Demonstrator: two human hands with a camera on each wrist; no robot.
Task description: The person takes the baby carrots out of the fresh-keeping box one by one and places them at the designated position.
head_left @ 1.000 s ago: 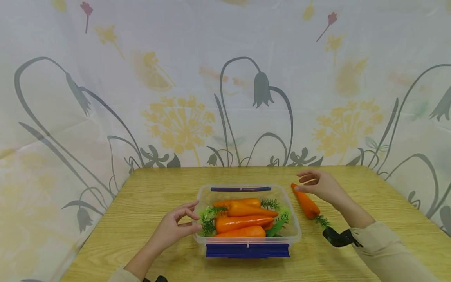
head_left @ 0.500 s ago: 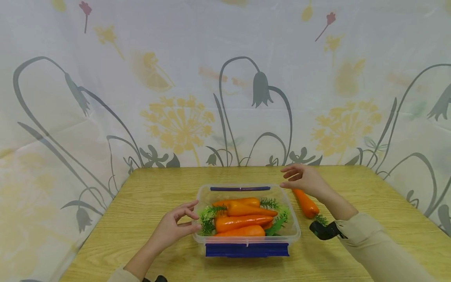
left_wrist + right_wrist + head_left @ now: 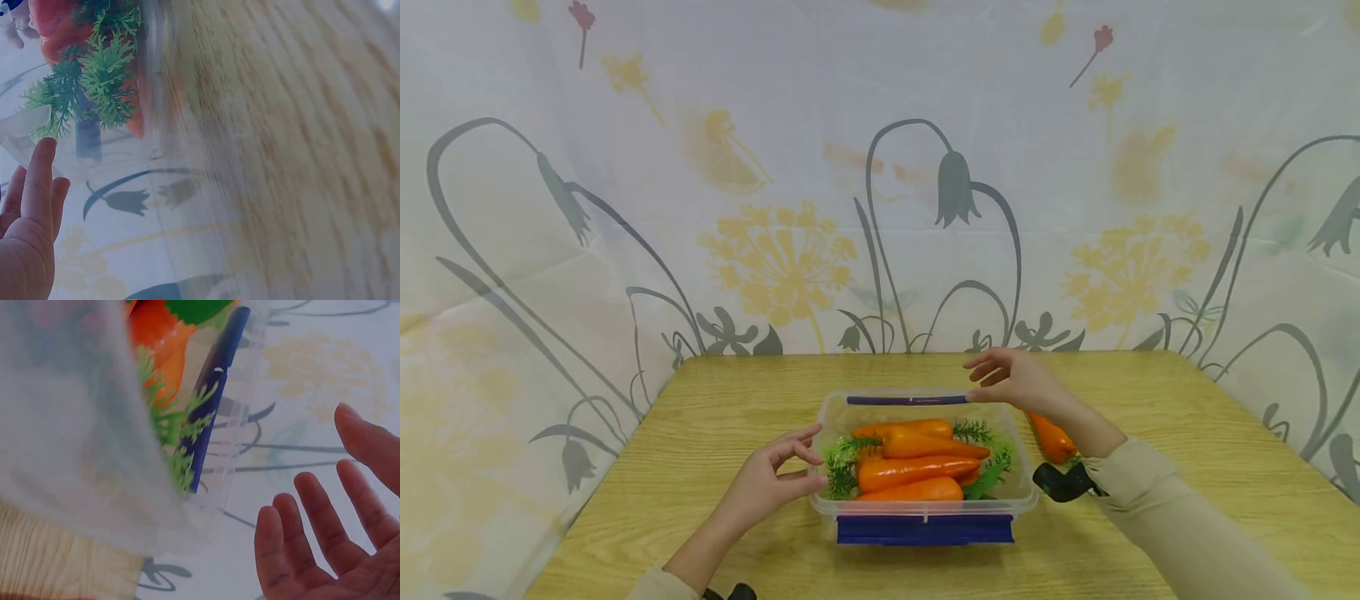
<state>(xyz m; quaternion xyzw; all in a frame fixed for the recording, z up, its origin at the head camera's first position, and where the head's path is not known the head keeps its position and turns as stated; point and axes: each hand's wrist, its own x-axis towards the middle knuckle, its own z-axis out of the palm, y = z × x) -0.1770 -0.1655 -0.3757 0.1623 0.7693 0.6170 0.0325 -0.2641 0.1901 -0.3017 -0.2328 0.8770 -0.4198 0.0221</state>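
Observation:
A clear plastic box (image 3: pixel 1028 500) with blue side clips stands on the table, holding several orange carrots (image 3: pixel 917 473) with green tops. At its left rim is my left hand (image 3: pixel 775 477), fingers loosely extended; in the left wrist view a fingertip meets the rim's corner. My right hand (image 3: pixel 1022 390) hovers over the back right corner of the box, near the back blue clip (image 3: pixel 880 401). Its fingers are spread with nothing between them, as the right wrist view also shows. Partly hidden under the right forearm, one carrot (image 3: pixel 1051 437) lies on the table right of the box.
The wood-grain table (image 3: pixel 700 417) reaches back to a flower-patterned cloth (image 3: pixel 775 167). Along the near side of the box runs a wide blue clip (image 3: pixel 925 529), folded outward. A black wrist strap mount (image 3: pixel 1063 482) sits under the right wrist.
My right hand has moved left, from above the loose carrot to the back right corner of the box. The left hand and the box have stayed about where they were.

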